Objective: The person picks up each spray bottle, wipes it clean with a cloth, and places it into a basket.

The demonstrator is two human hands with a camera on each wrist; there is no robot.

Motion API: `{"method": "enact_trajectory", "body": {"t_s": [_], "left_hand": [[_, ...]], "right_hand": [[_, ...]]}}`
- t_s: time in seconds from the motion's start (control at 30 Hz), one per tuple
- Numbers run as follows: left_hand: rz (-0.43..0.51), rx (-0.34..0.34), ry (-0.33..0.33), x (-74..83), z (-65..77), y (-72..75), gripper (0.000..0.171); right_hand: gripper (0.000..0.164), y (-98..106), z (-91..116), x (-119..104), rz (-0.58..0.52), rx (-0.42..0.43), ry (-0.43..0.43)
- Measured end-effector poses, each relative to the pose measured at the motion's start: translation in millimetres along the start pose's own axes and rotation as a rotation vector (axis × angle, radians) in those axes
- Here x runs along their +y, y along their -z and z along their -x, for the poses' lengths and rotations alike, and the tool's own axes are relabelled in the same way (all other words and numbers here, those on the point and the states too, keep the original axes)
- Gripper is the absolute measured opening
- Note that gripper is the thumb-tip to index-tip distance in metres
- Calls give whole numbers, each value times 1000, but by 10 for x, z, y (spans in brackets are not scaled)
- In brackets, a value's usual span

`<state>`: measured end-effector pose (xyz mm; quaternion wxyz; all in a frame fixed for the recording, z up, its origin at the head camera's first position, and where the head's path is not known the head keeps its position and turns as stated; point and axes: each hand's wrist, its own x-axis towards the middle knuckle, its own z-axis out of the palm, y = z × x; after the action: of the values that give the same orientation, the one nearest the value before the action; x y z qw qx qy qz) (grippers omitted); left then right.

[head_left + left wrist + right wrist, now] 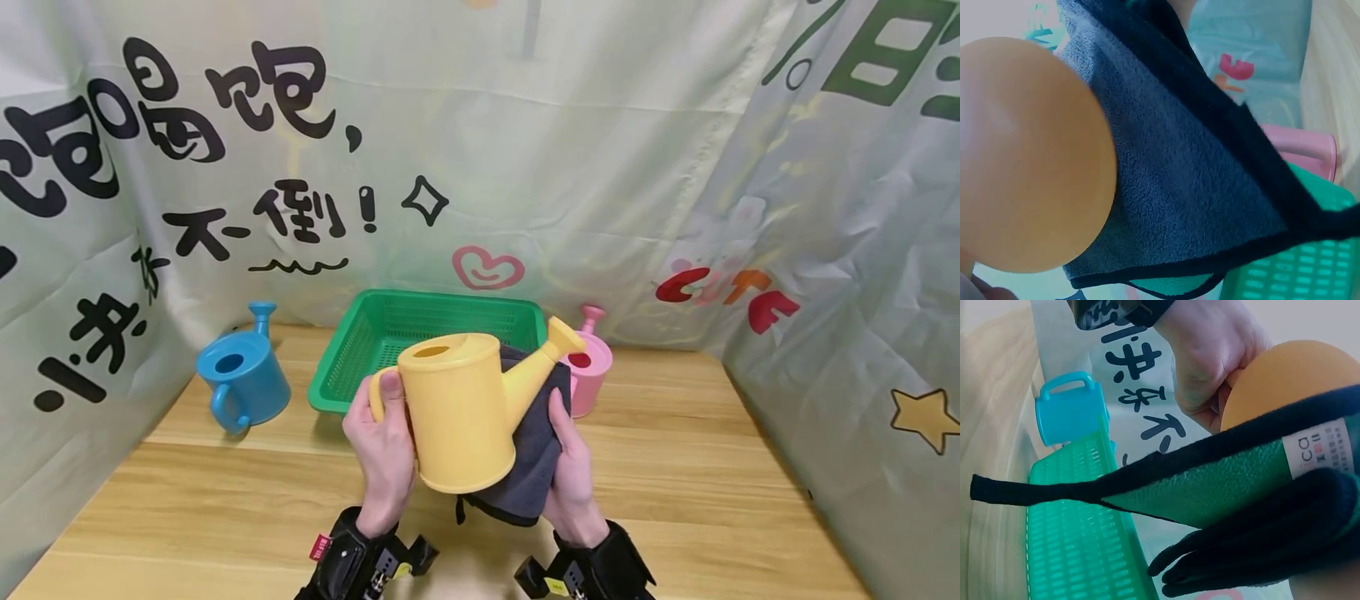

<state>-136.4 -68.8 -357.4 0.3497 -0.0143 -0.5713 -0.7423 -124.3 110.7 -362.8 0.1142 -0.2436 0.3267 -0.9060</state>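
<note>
A yellow watering can (459, 417) is held up over the table, its spout pointing right. My left hand (384, 458) grips it by the handle, with the thumb against the can's side. On the can's right, behind the spout, my right hand (572, 475) holds a folded dark grey cloth (536, 467). The left wrist view shows the cloth (1179, 169) spread beside the can's round base (1029, 156), with a black edging. A white label (1319, 450) and a black hanging loop show on it in the right wrist view. The right fingers are mostly hidden behind the cloth.
A green plastic basket (337, 367) stands behind the held can. The blue watering can (258, 392) is on the left of the wooden table (697, 475), and a pink one (592, 383) stands right of the basket. Printed curtains (600, 167) enclose the back and sides.
</note>
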Motion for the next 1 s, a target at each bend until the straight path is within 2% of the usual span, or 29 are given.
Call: {"method": "enact_trajectory", "body": {"t_s": [0.17, 0.27, 0.33, 0.4, 0.53, 0.67, 0.77, 0.83, 1.0], "left_hand": [[70, 67, -9, 9, 24, -3, 23], [81, 77, -27, 10, 42, -17, 24], [85, 60, -63, 5, 57, -33, 27], [92, 23, -111, -4, 81, -51, 32], [71, -99, -203, -9, 144, -77, 35], [57, -244, -278, -2, 187, -90, 31], [92, -348, -318, 11, 197, -95, 30], [118, -398, -330, 29, 196, -99, 29], [96, -454, -306, 78, 200, -88, 27]], "right_hand": [[40, -3, 3, 5, 29, 21, -14], [39, -6, 6, 21, 92, 34, 31], [38, -17, 8, 39, 182, 83, 81], [39, -33, 10, 64, 303, 166, 138], [44, -58, 11, 113, 552, 340, 269], [47, -37, 14, 135, 765, 412, 404], [45, -3, 8, 132, 868, 404, 489], [44, 11, -8, 123, 912, 357, 542], [54, 26, -62, 116, 1125, 214, 693]]}}
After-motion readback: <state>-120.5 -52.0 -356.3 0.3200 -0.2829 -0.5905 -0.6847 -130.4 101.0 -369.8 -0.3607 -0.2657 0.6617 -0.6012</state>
